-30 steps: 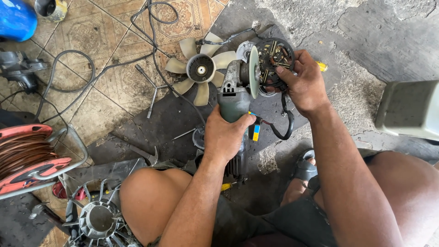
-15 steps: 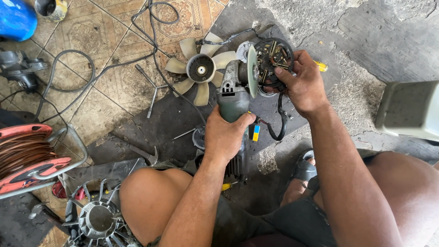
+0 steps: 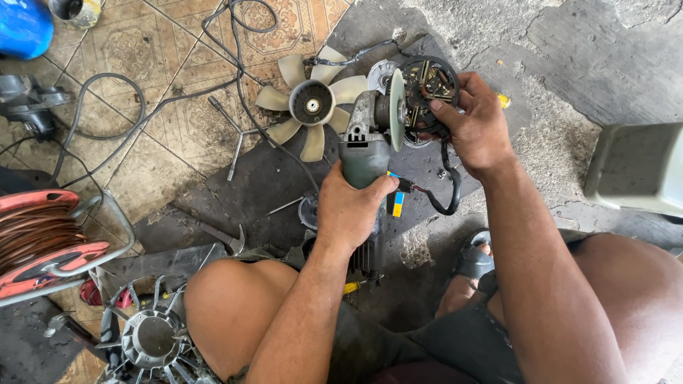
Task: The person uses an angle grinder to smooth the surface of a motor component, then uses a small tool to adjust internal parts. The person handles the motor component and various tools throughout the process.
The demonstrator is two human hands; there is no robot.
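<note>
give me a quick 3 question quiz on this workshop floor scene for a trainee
1. Which hand grips the angle grinder?
2. True or false: the right hand holds the round black motor part against the grinder's disc.
3. What lies just left of the grinder head: A) beige fan blade B) red cable reel C) blue container?

Key:
1. The left hand.
2. True.
3. A.
</note>
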